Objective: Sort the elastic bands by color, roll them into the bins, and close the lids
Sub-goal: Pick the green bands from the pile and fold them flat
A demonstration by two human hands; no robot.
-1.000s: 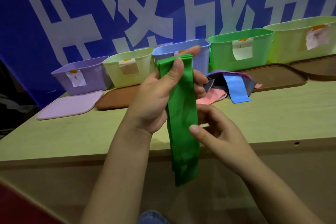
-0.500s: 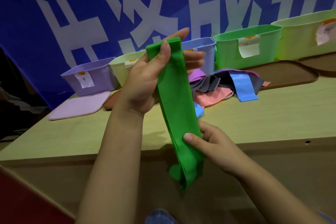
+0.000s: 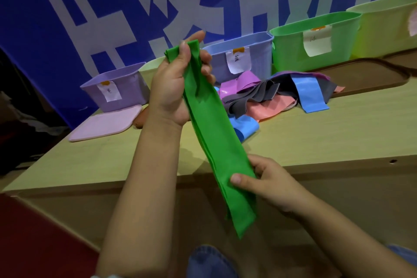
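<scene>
A stack of green elastic bands (image 3: 214, 140) hangs slanted in front of the table edge. My left hand (image 3: 173, 88) grips its top end, thumb over the front. My right hand (image 3: 266, 185) pinches the bands near the lower end, and a short tail hangs below. Behind them a pile of loose bands (image 3: 277, 97) lies on the table: purple, grey, pink and blue. Open bins line the back: purple bin (image 3: 126, 83), pale yellow-green bin (image 3: 149, 70), blue bin (image 3: 257, 52), green bin (image 3: 338, 29) and a larger pale green bin (image 3: 388, 20).
A pink lid (image 3: 106, 123) lies flat before the purple bin. A brown lid (image 3: 370, 74) lies at the right in front of the green bin. The wooden table (image 3: 327, 133) has its front edge close to me. A blue banner with white characters stands behind the bins.
My right hand slid down the green bands toward their lower end. My left hand closed its fingers tighter round the top, and the view shifted leftward.
</scene>
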